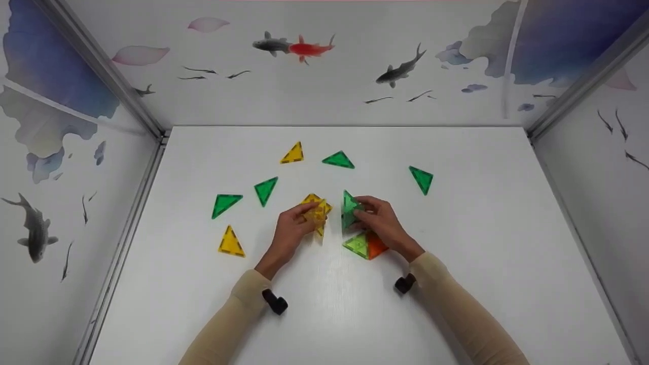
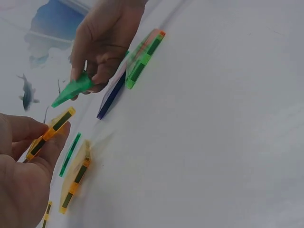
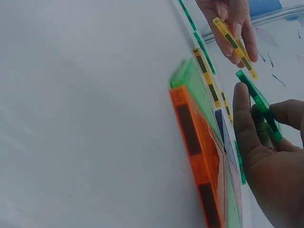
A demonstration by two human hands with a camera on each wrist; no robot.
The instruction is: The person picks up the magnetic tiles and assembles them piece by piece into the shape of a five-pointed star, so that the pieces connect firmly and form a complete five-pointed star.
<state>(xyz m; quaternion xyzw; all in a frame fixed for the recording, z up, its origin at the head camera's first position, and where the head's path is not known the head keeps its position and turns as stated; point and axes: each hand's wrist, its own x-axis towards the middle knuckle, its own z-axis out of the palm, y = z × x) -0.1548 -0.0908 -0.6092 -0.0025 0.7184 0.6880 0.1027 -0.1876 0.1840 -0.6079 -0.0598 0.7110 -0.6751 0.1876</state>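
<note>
Evidently, the left hand [image 1: 293,225] pinches a translucent yellow plastic triangle [image 3: 232,42] between thumb and fingers, and the right hand [image 1: 380,218] pinches a translucent green plastic triangle [image 1: 349,210] the same way. Both pieces are tipped up from flat over the middle of the counter [image 1: 324,324], near each other but apart. Such a grip probably serves to keep the 2 facing edges free of fingers while each tile stays easy to turn.

Below the left hand, a yellow plastic tile [image 1: 314,196] lies partly covered, so its full outline cannot be told. By the right hand, a light-green plastic tile [image 1: 357,246] touches an orange plastic tile [image 1: 375,247] flat on the counter, edge against edge, perhaps drawn together by magnets; a dark blue tile [image 2: 110,100] shows beside them in the wrist views.

Loose triangles lie spread around, seemingly to stay within reach: a yellow triangle [image 1: 294,154] and a green triangle [image 1: 339,160] toward the far edge, another green triangle [image 1: 423,179] toward the right edge, and 2 more green triangles [image 1: 225,205] plus a second yellow triangle [image 1: 231,243] toward the left edge. Smooth, clear faces sit inside thicker rims with dark strips, and the white counter looks faintly glossy.
</note>
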